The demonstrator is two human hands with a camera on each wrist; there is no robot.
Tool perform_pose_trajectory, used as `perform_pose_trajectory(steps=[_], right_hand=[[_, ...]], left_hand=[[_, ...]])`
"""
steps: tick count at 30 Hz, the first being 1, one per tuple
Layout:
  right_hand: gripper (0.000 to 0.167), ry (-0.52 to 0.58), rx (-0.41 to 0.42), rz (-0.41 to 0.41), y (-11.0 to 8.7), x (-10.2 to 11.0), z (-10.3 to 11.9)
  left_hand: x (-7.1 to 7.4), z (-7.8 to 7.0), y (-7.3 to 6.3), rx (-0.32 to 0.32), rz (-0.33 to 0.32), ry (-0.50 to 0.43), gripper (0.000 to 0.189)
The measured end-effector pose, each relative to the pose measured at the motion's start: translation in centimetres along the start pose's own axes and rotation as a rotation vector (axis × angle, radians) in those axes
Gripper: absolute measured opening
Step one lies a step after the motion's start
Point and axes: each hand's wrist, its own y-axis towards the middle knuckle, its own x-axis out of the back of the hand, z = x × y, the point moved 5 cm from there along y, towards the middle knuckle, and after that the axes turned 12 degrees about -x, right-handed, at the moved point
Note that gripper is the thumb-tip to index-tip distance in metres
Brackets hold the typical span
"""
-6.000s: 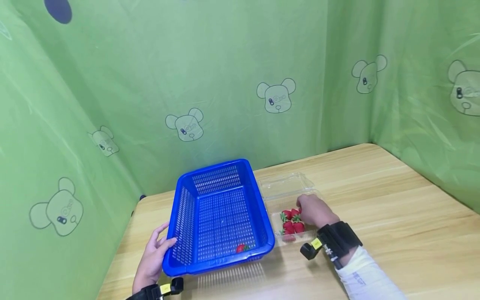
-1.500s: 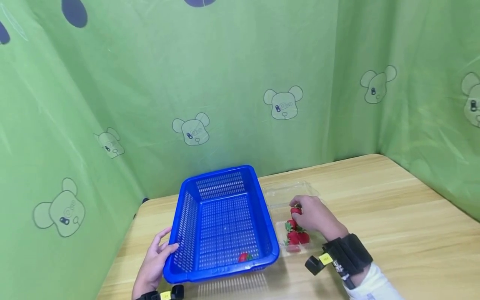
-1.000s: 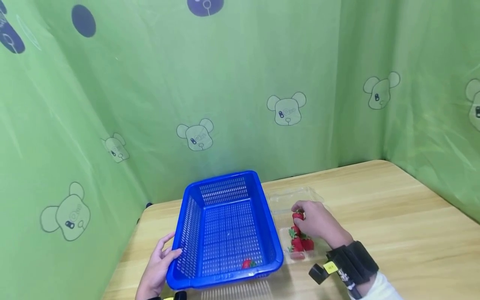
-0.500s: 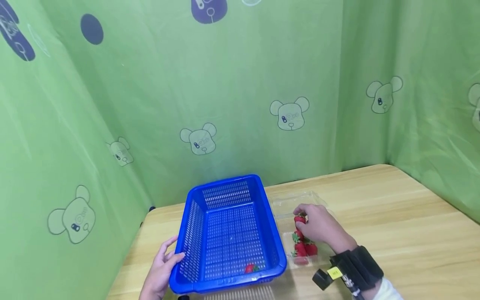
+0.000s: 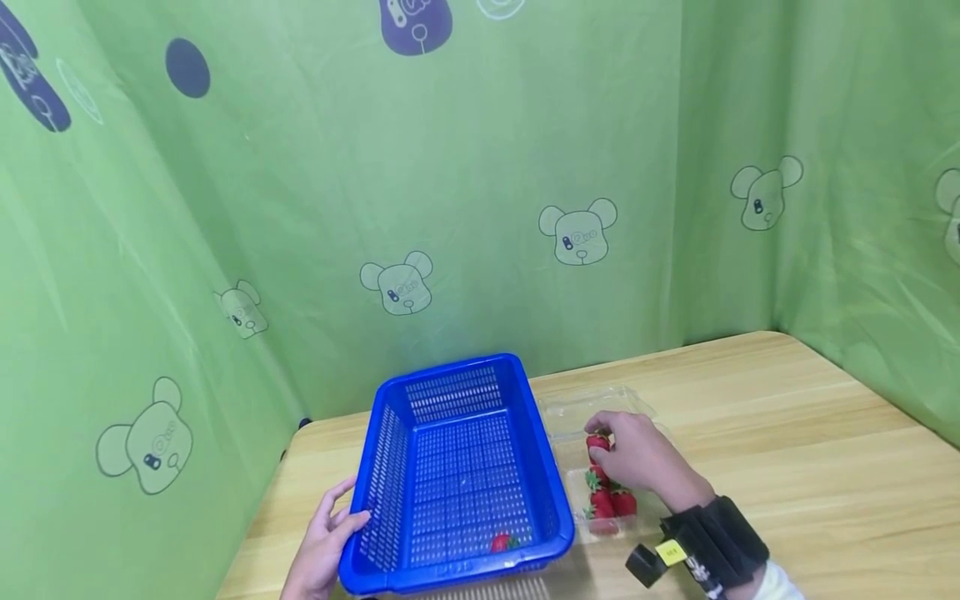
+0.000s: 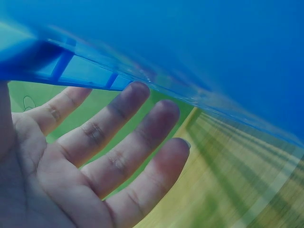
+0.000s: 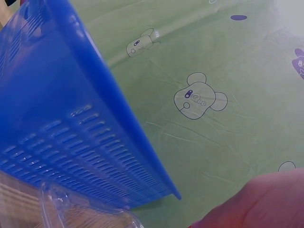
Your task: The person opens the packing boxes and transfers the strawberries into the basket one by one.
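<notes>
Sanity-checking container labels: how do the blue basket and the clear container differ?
Colour: the blue basket is solid blue; the clear container is see-through.
Size: the blue basket is plainly larger and deeper than the clear container.
Contents: the blue basket shows one strawberry; the clear container holds several strawberries.
Shared: both are open on top and hold red fruit.
</notes>
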Motion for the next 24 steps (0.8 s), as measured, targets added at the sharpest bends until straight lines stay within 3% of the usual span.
perform_pose_trajectory(steps=[15, 24], right_hand=[[0.024, 0.078, -0.029, 0.000, -0.6, -0.1, 0.5], [0.023, 0.106, -0.057, 0.003, -0.7, -0.7, 1.0]], left_hand=[[0.0, 0.4, 0.3, -0.008, 0.032, -0.007, 0.071], [0.4, 0.4, 0.0, 0.036, 0.068, -0.026, 0.075]])
